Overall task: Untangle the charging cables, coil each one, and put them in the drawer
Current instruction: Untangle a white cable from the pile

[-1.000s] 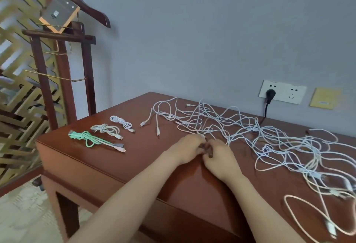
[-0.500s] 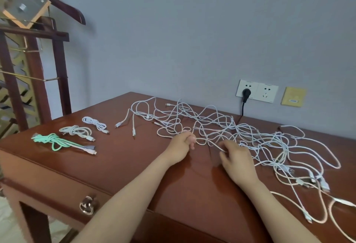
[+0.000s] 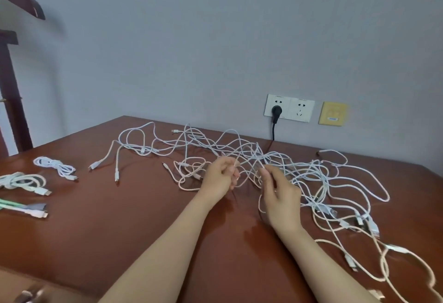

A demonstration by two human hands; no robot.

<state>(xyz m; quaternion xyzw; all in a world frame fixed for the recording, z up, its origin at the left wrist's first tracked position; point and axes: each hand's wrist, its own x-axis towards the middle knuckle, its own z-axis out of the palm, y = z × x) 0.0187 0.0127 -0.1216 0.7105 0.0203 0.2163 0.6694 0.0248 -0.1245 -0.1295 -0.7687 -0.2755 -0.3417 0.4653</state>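
Both hands are up in the tangle, which sprawls over the middle and right of the table. My left hand has its fingers curled, pinching a white strand at the tips. My right hand pinches another strand between thumb and forefinger, the other fingers loosely bent. I can't tell if both strands are the same cable.

The step in hand looks like teasing one cable out. To do it well:
- Pull the hands apart slowly and watch which loops tighten.
- Don't yank, since thin cords probably cinch into knots.
- Better to find a free end and feed it back through. Two loose plugs lie to the left of the mess, so they are likely easy starts.
- Keep the pinkish loop under my left hand from riding along.

Done so far, by the look of it: a coiled white cable, a second coil and a green cable at the left edge, well apart from the tangle. None are in the drawer yet. The drawer pull is blurred at the bottom left, and I can't tell if it is open.

In the way:
- A cluster of connectors on the right is likely to snag.
- Long loops run off towards the near right corner and may slip over the edge.
- A black plug sits in the wall socket, its cord dropping behind the table close to the pile, so leave it alone.
- A yellow wall plate is beside the socket.
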